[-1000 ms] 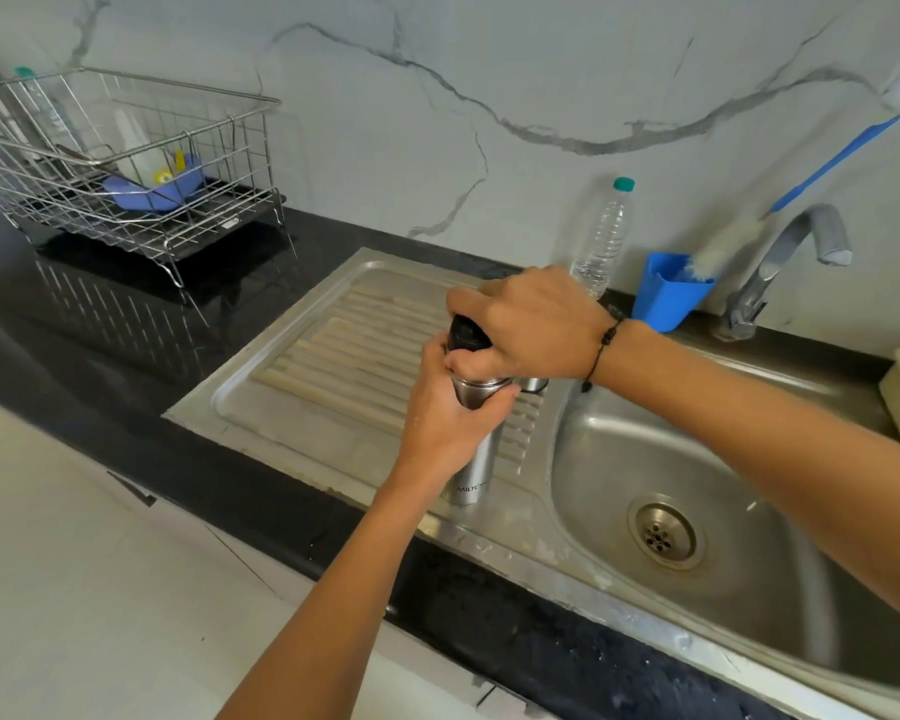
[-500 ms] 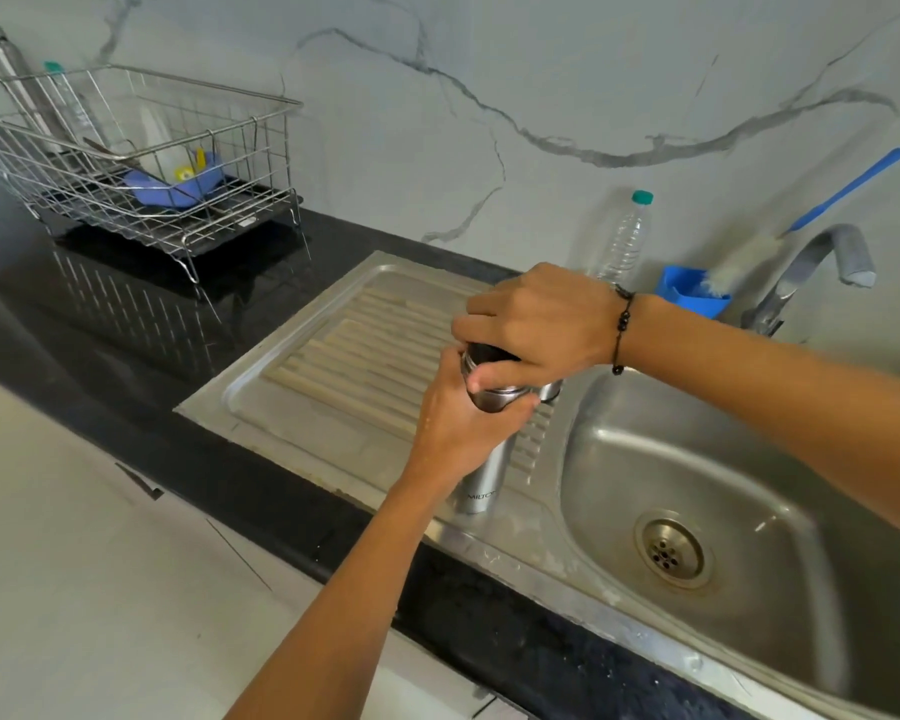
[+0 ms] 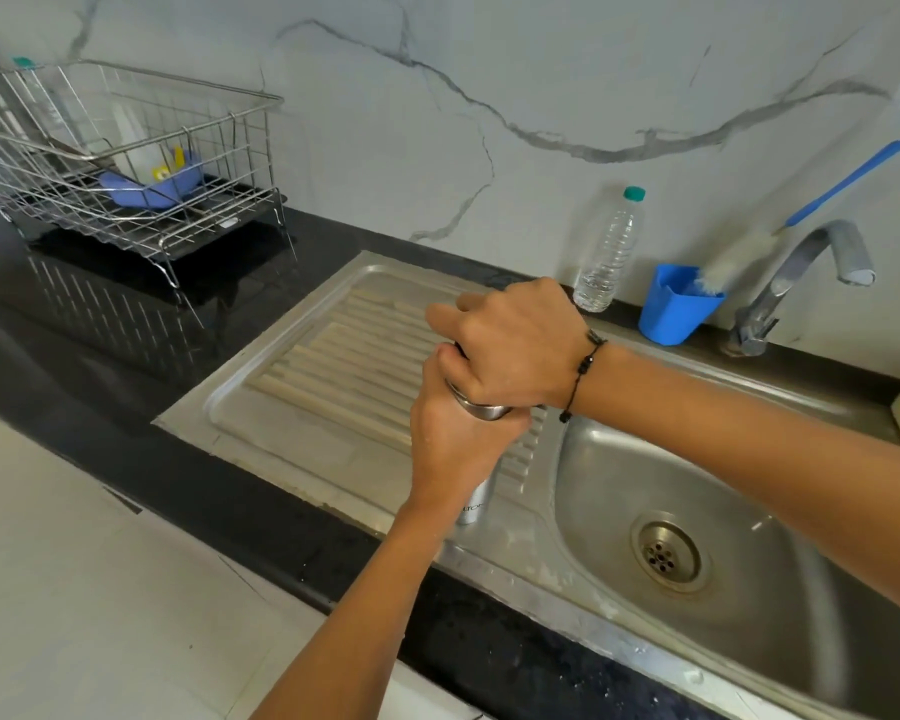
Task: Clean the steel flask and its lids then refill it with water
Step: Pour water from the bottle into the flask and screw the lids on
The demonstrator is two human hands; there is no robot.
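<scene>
Two hands stacked on one upright flask [image 3: 476, 498], one above the other. Right hand [image 3: 515, 345] on top, palm down, fingers curled over the lid, which is almost wholly hidden; only a dark sliver shows at the knuckles. Left hand [image 3: 455, 439] directly beneath, wrapped tight round the flask's upper body, thumb pressed against the steel band at the neck.

Flask's long axis runs close to vertical, base resting on the ribbed draining board [image 3: 344, 366], just left of the sink basin [image 3: 749, 537]. Below the left fist a short length of bare steel shows, with part of a printed word.

Judgement: the lid sits straight above the lower grip, so the coming move looks like a twist about that vertical axis, right hand turning, left hand bracing. Right hand is the nearer one to the lid; the left only holds the body steady. Whether the lid is loose or tight I cannot tell.

Further out: tap [image 3: 801, 267] at the back right, spout over the basin, no water visible. Blue cup [image 3: 671, 314] with a brush head in it beside the tap. Clear plastic bottle [image 3: 611, 252] against the wall. Wire dish rack [image 3: 126, 163] well apart at far left on the black counter [image 3: 126, 356].
</scene>
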